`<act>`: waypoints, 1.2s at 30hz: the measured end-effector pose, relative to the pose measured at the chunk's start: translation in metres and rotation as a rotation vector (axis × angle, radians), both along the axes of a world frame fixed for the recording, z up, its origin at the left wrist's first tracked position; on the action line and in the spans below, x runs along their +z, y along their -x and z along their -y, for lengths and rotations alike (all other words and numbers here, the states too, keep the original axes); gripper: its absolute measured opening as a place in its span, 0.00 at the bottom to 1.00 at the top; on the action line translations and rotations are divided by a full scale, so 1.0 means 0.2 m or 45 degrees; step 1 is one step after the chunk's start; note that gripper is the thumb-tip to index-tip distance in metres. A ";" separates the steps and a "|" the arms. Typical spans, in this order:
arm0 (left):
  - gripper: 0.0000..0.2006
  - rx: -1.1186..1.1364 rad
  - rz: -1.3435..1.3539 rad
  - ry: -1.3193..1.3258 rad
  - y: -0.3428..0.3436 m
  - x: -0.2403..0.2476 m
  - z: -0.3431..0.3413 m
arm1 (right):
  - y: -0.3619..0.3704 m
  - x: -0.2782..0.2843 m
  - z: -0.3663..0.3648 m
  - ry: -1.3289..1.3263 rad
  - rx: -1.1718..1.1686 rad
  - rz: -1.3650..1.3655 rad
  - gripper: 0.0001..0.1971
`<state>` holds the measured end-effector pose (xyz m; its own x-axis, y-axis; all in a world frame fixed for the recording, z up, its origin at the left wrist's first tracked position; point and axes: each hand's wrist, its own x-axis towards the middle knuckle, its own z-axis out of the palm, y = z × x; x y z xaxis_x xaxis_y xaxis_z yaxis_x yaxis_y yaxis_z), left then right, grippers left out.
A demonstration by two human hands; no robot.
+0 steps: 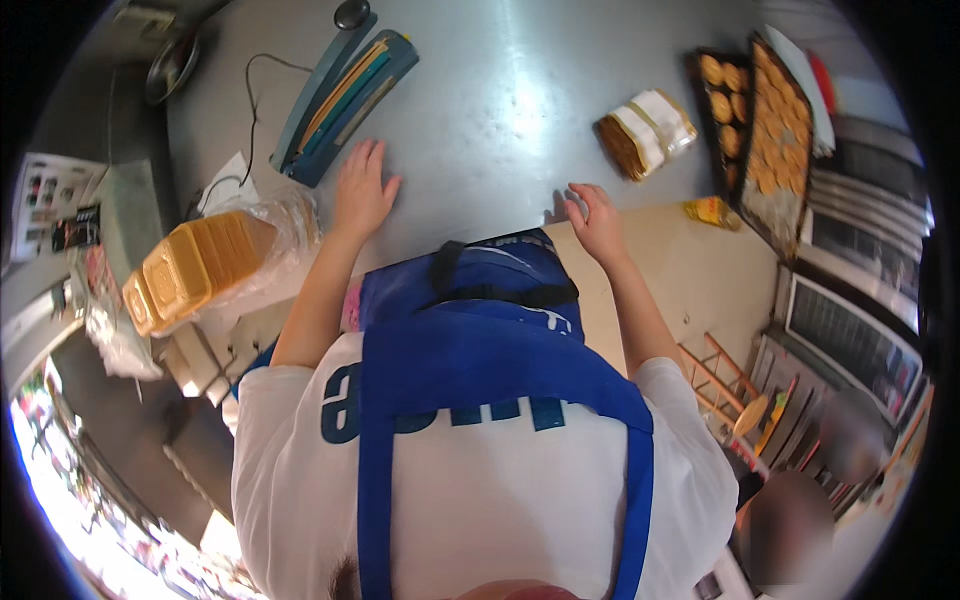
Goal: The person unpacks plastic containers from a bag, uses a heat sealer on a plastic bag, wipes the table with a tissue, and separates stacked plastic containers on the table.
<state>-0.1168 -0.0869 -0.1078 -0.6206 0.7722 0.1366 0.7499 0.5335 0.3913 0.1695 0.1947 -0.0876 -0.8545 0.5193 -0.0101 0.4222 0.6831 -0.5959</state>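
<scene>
My left hand (362, 190) lies flat and open on the grey steel counter (500, 110), fingers spread, just below a blue bag sealer (340, 95). My right hand (598, 222) rests at the counter's front edge with fingers loosely apart and nothing in it. A sliced loaf in a clear plastic bag (205, 265) lies left of my left arm. A small packet of wrapped baked goods (648, 132) sits above and to the right of my right hand. I wear a white shirt and a blue apron.
Trays of round golden pastries (765, 120) stand at the counter's right end. A yellow packet (712, 212) lies near them. A black cable (252, 100) runs to the sealer. Wooden racks (725, 385) and metal shelving are on the lower right, where another person stands.
</scene>
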 end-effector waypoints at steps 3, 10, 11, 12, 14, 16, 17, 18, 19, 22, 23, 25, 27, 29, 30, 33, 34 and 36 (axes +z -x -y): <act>0.34 0.093 -0.016 0.134 -0.16 -0.07 -0.03 | 0.08 0.03 -0.19 -0.255 0.287 -0.106 0.17; 0.37 0.286 0.078 0.137 -0.52 -0.10 -0.41 | 0.06 0.17 -0.73 -0.403 -0.381 -0.374 0.30; 0.38 0.245 0.084 0.179 -0.54 -0.07 -0.47 | 0.00 0.11 -0.80 -0.368 -0.459 -0.305 0.32; 0.38 0.232 0.107 0.189 -0.53 -0.05 -0.53 | -0.07 0.01 -0.89 -0.338 -0.540 -0.243 0.34; 0.38 0.217 0.144 0.211 -0.48 -0.03 -0.60 | -0.11 -0.10 -1.01 -0.252 -0.573 -0.200 0.37; 0.39 0.305 0.006 0.169 -0.30 -0.11 -0.63 | -0.12 -0.15 -1.04 -0.152 -0.518 -0.218 0.38; 0.39 0.355 -0.063 0.146 -0.20 -0.16 -0.63 | -0.08 -0.11 -1.04 -0.112 -0.501 -0.132 0.40; 0.40 0.324 -0.110 0.171 -0.10 -0.20 -0.64 | -0.05 -0.10 -1.02 -0.090 -0.504 -0.113 0.40; 0.41 0.297 -0.149 0.191 -0.02 -0.23 -0.66 | -0.04 -0.10 -1.02 -0.077 -0.501 -0.088 0.40; 0.42 0.206 -0.121 0.197 0.02 -0.24 -0.82 | -0.07 -0.16 -1.04 -0.049 -0.486 -0.119 0.41; 0.42 0.172 -0.090 0.198 -0.01 -0.23 -0.90 | -0.08 -0.18 -1.02 -0.033 -0.481 -0.148 0.41; 0.43 -0.032 -0.072 0.320 -0.14 -0.20 -1.05 | -0.10 -0.21 -1.04 -0.027 -0.464 -0.141 0.42; 0.42 -0.424 0.187 0.298 -0.36 -0.14 -1.14 | -0.12 -0.21 -1.04 -0.005 -0.467 -0.135 0.42; 0.39 -0.783 0.311 0.023 -0.63 -0.16 -1.03 | -0.10 -0.18 -1.02 0.029 -0.481 -0.148 0.42; 0.36 -0.987 0.405 -0.099 -0.76 -0.21 -0.95 | -0.09 -0.16 -1.01 -0.121 -0.464 -0.115 0.41; 0.24 -1.605 -0.142 0.456 -1.01 -0.33 -0.67 | -0.05 -0.05 -0.94 -0.436 -0.230 -0.088 0.40; 0.21 -1.112 0.824 0.843 -1.05 -0.34 -0.52 | 0.00 0.04 -0.88 -0.454 -0.021 -0.137 0.40; 0.21 -0.818 0.865 0.655 -1.01 -0.35 -0.23 | 0.15 0.12 -0.74 -0.351 0.317 -0.213 0.40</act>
